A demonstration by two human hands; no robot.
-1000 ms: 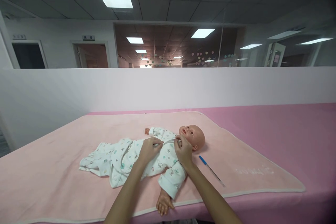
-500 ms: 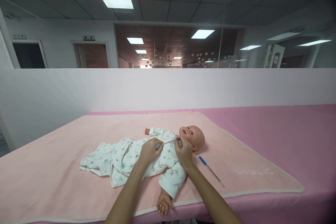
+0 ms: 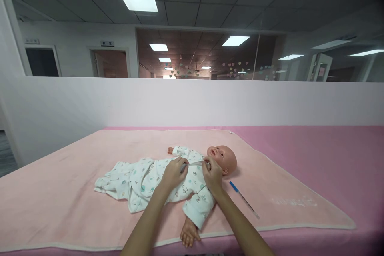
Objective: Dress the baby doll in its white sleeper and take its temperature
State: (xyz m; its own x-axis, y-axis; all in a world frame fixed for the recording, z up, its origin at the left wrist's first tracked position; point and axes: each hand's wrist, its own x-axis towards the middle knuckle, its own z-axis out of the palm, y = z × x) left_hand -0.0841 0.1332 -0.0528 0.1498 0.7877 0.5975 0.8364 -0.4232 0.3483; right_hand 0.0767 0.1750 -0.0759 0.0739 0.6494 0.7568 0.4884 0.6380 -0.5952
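A baby doll [image 3: 192,182] in a white patterned garment lies on its back, its bare head [image 3: 223,159] to the right. Over its chest, a narrow white tape [image 3: 195,163] spans the gap between my hands; it looks like a tape measure. My left hand [image 3: 175,174] is closed around a small grey rounded piece at the tape's left end. Pinched in the fingers of my right hand [image 3: 211,173], near the doll's chin, is the other end. Any markings on the tape are too small to read.
A blue-capped pen [image 3: 244,200] lies right of my right forearm. Under the doll is a pale pink blanket [image 3: 75,200] with a light border, spread over a pink cover [image 3: 330,160]. Behind the table rises a white partition [image 3: 192,104] with glass above.
The camera view has shifted slightly, moving the whole scene a little to the right. Both hands keep their hold, with the tape still stretched between them over the doll's chest.
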